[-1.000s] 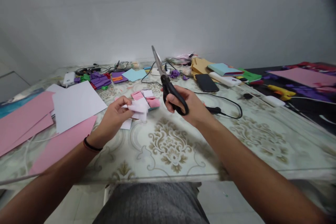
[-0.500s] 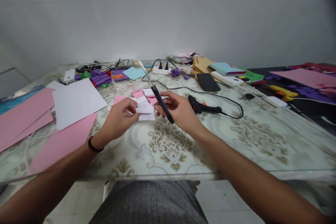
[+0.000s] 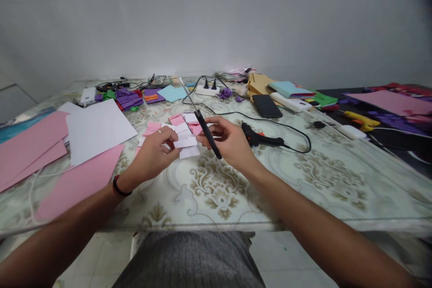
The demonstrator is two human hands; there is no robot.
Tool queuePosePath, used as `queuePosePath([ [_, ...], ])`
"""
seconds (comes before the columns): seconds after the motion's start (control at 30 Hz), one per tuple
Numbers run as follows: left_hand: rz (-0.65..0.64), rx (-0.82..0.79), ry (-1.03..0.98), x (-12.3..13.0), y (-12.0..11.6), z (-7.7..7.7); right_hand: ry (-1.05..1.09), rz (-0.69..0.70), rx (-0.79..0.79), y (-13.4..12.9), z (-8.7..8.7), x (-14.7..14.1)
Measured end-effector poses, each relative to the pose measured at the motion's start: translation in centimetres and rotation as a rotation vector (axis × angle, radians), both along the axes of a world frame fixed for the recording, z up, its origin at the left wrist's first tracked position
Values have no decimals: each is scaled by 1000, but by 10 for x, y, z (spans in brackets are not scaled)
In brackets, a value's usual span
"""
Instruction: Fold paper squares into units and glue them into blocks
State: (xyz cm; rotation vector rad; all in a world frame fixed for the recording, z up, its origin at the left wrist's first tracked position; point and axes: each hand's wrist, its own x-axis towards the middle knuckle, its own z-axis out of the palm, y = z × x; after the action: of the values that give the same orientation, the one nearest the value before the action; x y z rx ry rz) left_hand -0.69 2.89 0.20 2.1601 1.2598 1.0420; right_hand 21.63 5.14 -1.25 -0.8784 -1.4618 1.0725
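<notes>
My left hand (image 3: 153,153) is closed, pinching a small folded white paper piece (image 3: 186,142) between thumb and fingers. A long, thin tool with a black handle and narrow metal blade (image 3: 204,128) is in my right hand (image 3: 229,141), slanting away to the upper left. The right fingertips are close to the white piece's right end; whether they touch it I cannot tell. Just beyond and below the hands lie small folded pink and white paper pieces (image 3: 176,119), partly covered by the left hand.
Pink sheets (image 3: 81,184) and a white sheet (image 3: 101,130) lie at left. Right of my hands is a black glue gun (image 3: 263,138) with its cord. Farther back are a phone (image 3: 266,105), a power strip (image 3: 207,90) and purple paper pieces (image 3: 128,100). A yellow glue gun (image 3: 361,120) lies far right.
The folded white piece has tilted slightly in my left fingers, its right end now a little higher. The tool and my right hand have hardly moved.
</notes>
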Motion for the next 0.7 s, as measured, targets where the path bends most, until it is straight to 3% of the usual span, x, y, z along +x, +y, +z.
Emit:
queuePosePath([
  [0.33,18,139,125,0,0,2,-53,43,-27,-3,4,-1],
  [0.6,-151,-147,-95,2,-1,1,-51,61,-28,-6,1,-4],
  [0.7,-169,-176,-135,4,-1,0,-10,97,-40,-8,0,-7],
])
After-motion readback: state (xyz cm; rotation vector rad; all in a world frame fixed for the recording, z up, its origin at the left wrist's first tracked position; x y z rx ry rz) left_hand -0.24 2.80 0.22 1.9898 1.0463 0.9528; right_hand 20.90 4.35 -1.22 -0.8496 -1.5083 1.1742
